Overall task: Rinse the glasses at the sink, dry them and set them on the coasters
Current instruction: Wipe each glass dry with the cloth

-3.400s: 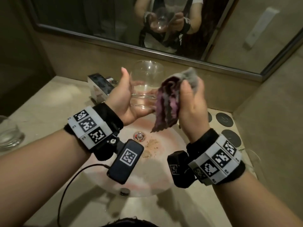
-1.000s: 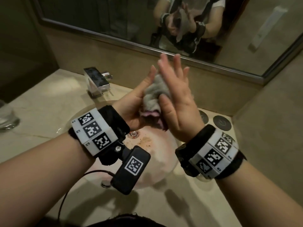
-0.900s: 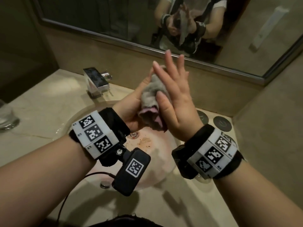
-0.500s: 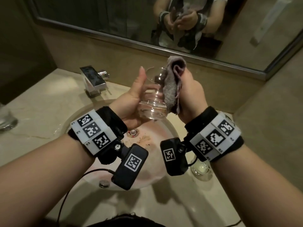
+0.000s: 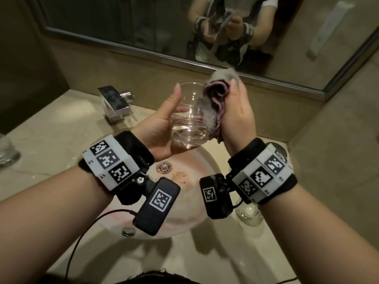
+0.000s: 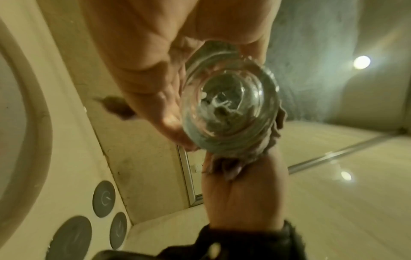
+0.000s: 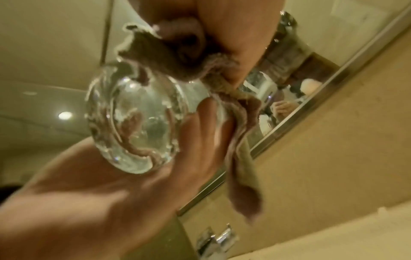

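Above the sink basin (image 5: 190,203), my left hand (image 5: 172,109) grips a clear glass tumbler (image 5: 188,128), thumb up its near side and fingers round the far side. A grey-and-pink cloth (image 5: 213,99) is bunched in my right hand (image 5: 235,111) and pressed against the glass's right wall and over its rim. The left wrist view looks up at the glass's thick base (image 6: 229,112) with the cloth (image 6: 275,140) behind it. In the right wrist view the cloth (image 7: 177,52) drapes over the glass (image 7: 133,123). Dark round coasters (image 6: 103,201) lie on the counter to the right.
A second glass (image 5: 8,152) stands on the counter at the far left. Under my right wrist a third glass (image 5: 249,214) stands by the basin's right edge. The square chrome faucet (image 5: 114,103) sits at the back left. A mirror (image 5: 143,27) runs along the wall close behind.
A second ago my right hand lay flat, fingers straight, pressing the cloth around the glass. Now it grips the bunched cloth at the glass's right side and rim, and the glass shows again.
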Demonstrator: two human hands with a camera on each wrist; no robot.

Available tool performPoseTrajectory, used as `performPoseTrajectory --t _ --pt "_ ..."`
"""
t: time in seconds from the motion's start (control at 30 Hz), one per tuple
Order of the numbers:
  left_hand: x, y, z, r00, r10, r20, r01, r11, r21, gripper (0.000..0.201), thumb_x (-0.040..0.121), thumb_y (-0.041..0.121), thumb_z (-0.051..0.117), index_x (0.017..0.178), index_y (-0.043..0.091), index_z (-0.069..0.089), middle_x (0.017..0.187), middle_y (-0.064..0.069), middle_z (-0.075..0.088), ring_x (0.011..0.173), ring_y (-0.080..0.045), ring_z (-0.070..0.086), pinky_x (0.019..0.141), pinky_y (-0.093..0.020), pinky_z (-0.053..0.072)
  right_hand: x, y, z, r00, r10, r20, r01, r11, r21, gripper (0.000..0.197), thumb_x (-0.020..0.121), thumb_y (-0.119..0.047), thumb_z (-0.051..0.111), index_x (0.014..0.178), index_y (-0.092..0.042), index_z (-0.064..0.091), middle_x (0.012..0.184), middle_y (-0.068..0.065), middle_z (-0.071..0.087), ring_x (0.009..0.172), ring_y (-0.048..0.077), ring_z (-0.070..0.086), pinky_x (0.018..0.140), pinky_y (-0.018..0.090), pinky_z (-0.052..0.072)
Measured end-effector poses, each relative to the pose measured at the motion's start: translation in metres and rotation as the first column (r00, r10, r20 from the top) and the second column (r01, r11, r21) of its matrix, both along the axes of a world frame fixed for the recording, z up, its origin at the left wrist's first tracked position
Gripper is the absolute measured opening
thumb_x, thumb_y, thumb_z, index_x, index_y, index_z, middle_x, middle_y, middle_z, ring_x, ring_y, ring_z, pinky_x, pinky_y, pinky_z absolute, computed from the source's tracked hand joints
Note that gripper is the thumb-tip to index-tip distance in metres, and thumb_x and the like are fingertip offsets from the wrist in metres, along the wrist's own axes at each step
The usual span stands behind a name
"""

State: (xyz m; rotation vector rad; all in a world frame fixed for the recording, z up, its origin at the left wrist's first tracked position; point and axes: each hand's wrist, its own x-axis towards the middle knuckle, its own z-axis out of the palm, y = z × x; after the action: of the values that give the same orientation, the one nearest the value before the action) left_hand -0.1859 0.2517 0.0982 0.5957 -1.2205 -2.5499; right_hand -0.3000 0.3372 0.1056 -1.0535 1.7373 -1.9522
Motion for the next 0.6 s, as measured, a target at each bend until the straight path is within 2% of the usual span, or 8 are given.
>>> performPoseTrajectory --t 0.1,0.17,0.23,0.27,0.37,0.47,0.57,0.6 --pt "0.001 0.002 0.003 0.999 -0.046 -0.022 0.048 0.997 0.065 0.051 0.087 0.059 0.044 0.101 0.012 0.058 0.095 -0.014 0.066 0.082 -0.026 0.068 0.076 -0.041 0.058 0.007 0.011 -0.004 0.930 0.023 -0.367 -0.046 0.997 -0.055 0.058 0.098 -0.038 0.029 0.146 -0.006 0.023 0.140 0.014 0.044 0.134 0.023 0.039 0.113 0.045 0.030" --pt "0.002 0.007 0.006 0.987 -0.096 -0.131 0.119 0.976 0.185 0.051 0.097 0.050 0.032 0.111 0.008 0.057 0.094 -0.017 0.069 0.074 -0.027 0.070 0.068 -0.037 0.059 0.016 0.015 -0.011 0.732 0.108 -0.672 -0.114 0.993 0.036 0.058 0.098 -0.036 0.032 0.145 -0.004 0.025 0.151 0.022 0.028 0.144 0.032 0.014 0.118 0.050 0.008" --pt "-0.001 0.012 0.002 0.971 -0.082 -0.223 0.127 0.973 0.195 0.056 0.100 0.046 0.023 0.120 0.010 0.062 0.119 -0.017 0.065 0.101 -0.027 0.067 0.087 -0.038 0.055 0.020 0.015 -0.017 0.485 0.123 -0.866 -0.077 0.992 0.098 0.054 0.098 -0.035 0.031 0.142 -0.005 0.034 0.152 0.019 0.026 0.144 0.033 0.005 0.117 0.052 -0.001" --pt "-0.003 0.016 0.002 0.978 -0.060 -0.198 0.089 0.986 0.138 0.058 0.100 0.047 0.021 0.124 0.011 0.060 0.128 -0.014 0.060 0.114 -0.024 0.061 0.098 -0.036 0.048 0.020 0.015 -0.019 0.446 0.120 -0.887 -0.057 0.993 0.105 0.053 0.097 -0.035 0.032 0.142 -0.007 0.036 0.152 0.018 0.026 0.144 0.034 0.004 0.116 0.054 -0.001" --pt "-0.008 0.021 0.000 0.987 -0.012 -0.159 0.008 1.000 -0.028 0.060 0.099 0.053 0.016 0.137 0.019 0.046 0.134 -0.009 0.056 0.122 -0.020 0.055 0.106 -0.036 0.041 0.019 0.014 -0.016 0.615 0.089 -0.783 -0.012 0.995 0.103 0.052 0.094 -0.033 0.034 0.143 -0.015 0.037 0.156 0.014 0.017 0.145 0.033 0.001 0.116 0.056 0.002" --pt "-0.005 0.021 0.001 0.998 -0.006 -0.069 -0.006 0.986 -0.170 0.062 0.092 0.063 0.020 0.116 0.023 0.061 0.104 -0.005 0.072 0.097 -0.021 0.069 0.086 -0.036 0.056 0.018 0.012 -0.011 0.790 0.068 -0.610 -0.023 0.996 0.082 0.050 0.096 -0.034 0.034 0.144 -0.018 0.035 0.157 0.010 0.017 0.145 0.028 0.012 0.116 0.048 0.015" --pt "-0.001 0.016 -0.002 1.000 -0.013 -0.010 0.010 0.968 -0.249 0.083 0.059 0.076 0.058 0.118 0.018 0.056 0.093 -0.008 0.071 0.082 -0.031 0.069 0.067 -0.041 0.056 0.012 0.007 -0.003 0.992 0.122 -0.020 -0.119 0.989 0.086 0.047 0.094 -0.041 0.031 0.133 -0.019 0.046 0.133 0.009 0.052 0.122 0.023 0.051 0.102 0.042 0.043" --pt "-0.001 0.014 -0.004 1.000 -0.014 -0.020 0.009 0.968 -0.250 0.094 0.044 0.073 0.070 0.118 0.017 0.053 0.093 -0.008 0.071 0.082 -0.031 0.070 0.068 -0.043 0.055 0.008 0.005 -0.002 0.952 0.147 0.268 -0.173 0.982 0.076 0.045 0.095 -0.043 0.032 0.124 -0.015 0.052 0.116 0.009 0.061 0.105 0.022 0.061 0.091 0.040 0.050"
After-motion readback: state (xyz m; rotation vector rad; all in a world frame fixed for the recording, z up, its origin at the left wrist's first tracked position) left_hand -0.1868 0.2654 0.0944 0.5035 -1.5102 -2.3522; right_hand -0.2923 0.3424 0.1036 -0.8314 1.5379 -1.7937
